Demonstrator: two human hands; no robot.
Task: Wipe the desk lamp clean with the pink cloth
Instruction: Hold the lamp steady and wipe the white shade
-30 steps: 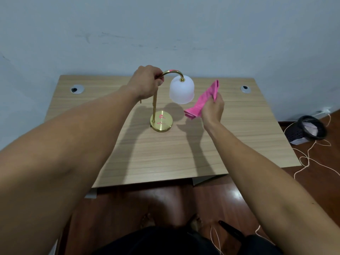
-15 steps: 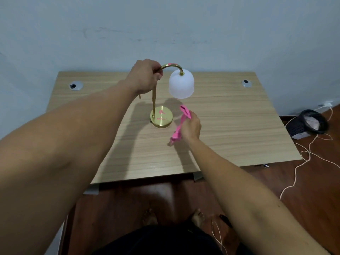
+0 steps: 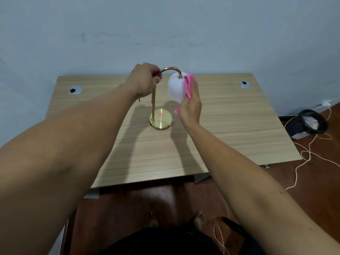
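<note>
The desk lamp stands mid-desk: a round brass base [image 3: 161, 120] with pink marks, a thin brass stem, a curved neck with a pink smear, and a white frosted shade [image 3: 175, 89]. My left hand [image 3: 143, 80] grips the top of the stem where the neck begins to curve. My right hand [image 3: 191, 103] holds the pink cloth [image 3: 189, 85] flat against the right side of the shade. Part of the cloth hangs below my palm.
The wooden desk [image 3: 239, 126] has two grey cable grommets at its back corners, one left [image 3: 75, 89] and one right [image 3: 244, 84]. A black basket [image 3: 307, 124] and loose cords lie on the floor to the right. The wall stands directly behind the desk.
My right hand rose with the cloth from low near the lamp base up to the right side of the shade. The left hand stayed on the stem.
</note>
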